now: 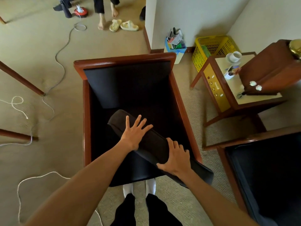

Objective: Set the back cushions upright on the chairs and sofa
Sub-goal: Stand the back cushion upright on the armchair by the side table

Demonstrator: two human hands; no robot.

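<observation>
A dark back cushion (151, 142) lies slanted across the seat of a wooden-framed armchair (125, 60), its lower end sticking out past the chair's front right corner. My left hand (136, 132) rests flat on the cushion's upper part with the fingers spread. My right hand (176, 158) grips the cushion's lower edge, fingers curled over it. The chair's black backrest stands bare behind the cushion. A second dark armchair (263, 173) shows at the right edge.
A wooden side table (231, 101) with a cup, small items and a brown box stands right of the chair. A yellow basket (211, 49) sits by the wall. Cords trail over the carpet at left. Another person's bare feet and sandals are at the top.
</observation>
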